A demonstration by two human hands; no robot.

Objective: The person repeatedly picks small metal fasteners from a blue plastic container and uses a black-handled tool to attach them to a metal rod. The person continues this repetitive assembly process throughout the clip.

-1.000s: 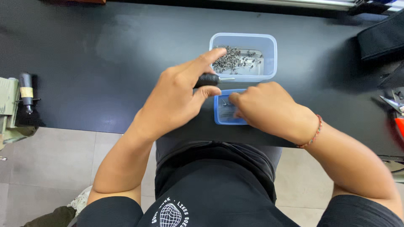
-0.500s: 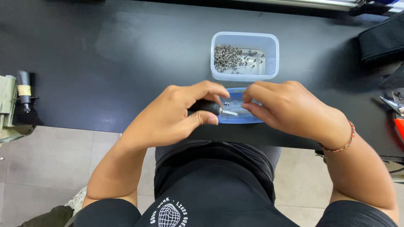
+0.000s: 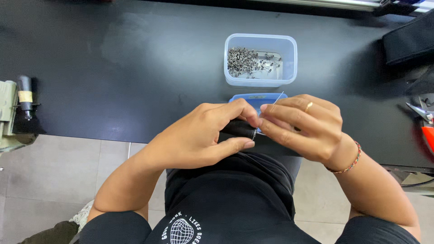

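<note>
My left hand [image 3: 201, 138] grips a small black-handled tool [image 3: 237, 130] at the near edge of the black table [image 3: 113, 68]. Touching it fingertip to fingertip, my right hand [image 3: 303, 126] pinches a thin metal pin [image 3: 276, 98] whose tip sticks up past the fingers. Both hands sit above a blue lid [image 3: 255, 99], mostly hidden under them. Just beyond stands a clear plastic tub [image 3: 289, 56] holding several small metal parts [image 3: 246, 62].
A dark bag [image 3: 409, 40] lies at the table's right rear. Pliers with red-orange grips [image 3: 425, 124] rest at the right edge. A clamped tool with a tan-banded handle [image 3: 23, 97] sits at the left edge. Tiled floor shows below.
Both hands drew back from the tub toward my body and closed together; the right hand now holds a thin pin against the tool in the left hand.
</note>
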